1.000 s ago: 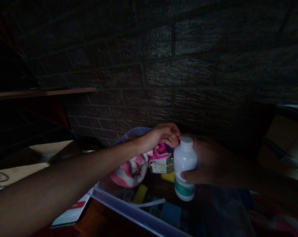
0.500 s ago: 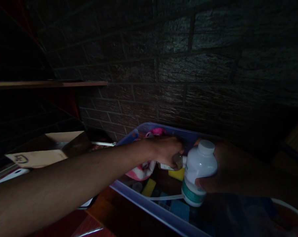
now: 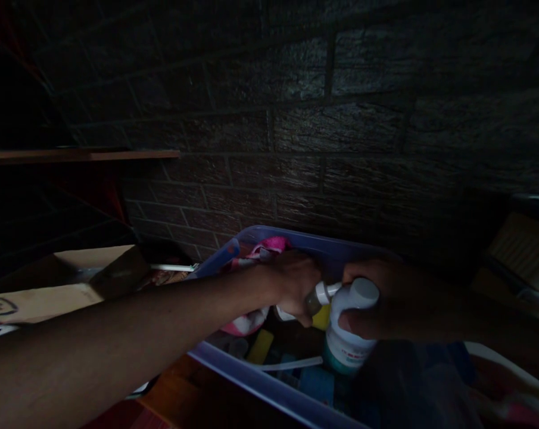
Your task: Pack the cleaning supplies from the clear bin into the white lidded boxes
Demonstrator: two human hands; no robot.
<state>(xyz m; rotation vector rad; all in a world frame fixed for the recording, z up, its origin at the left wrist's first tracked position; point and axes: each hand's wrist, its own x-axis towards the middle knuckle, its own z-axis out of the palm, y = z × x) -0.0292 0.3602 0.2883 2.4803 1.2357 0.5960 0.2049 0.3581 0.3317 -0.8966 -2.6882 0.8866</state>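
My left hand (image 3: pixel 296 286) reaches into a bluish plastic bin (image 3: pixel 269 384), its fingers wrapped round a small see-through bottle with a white, nozzle-like top (image 3: pixel 323 292). Most of that bottle's body is hidden by the hand. Close on the right, my right hand (image 3: pixel 376 286) grips a white plastic bottle (image 3: pixel 346 339) with a white cap and a green band low down. This bottle stands slightly tilted inside the bin. Beside my left hand lies a pink and white cloth (image 3: pixel 246 323). Yellow pieces (image 3: pixel 260 347) and a blue item (image 3: pixel 316 384) sit lower in the bin.
A dark brick wall (image 3: pixel 296 131) rises behind the bin. An open cardboard box (image 3: pixel 50 298) stands at the left, below a wooden shelf (image 3: pixel 81 156). A pale strip (image 3: pixel 289 364) lies across the bin's contents. At the far right is a ribbed brownish object (image 3: pixel 522 247).
The white bottle has tilted and sits a little lower, with my right hand higher on it. The small bottle's white top now shows beside it. The view has shifted slightly.
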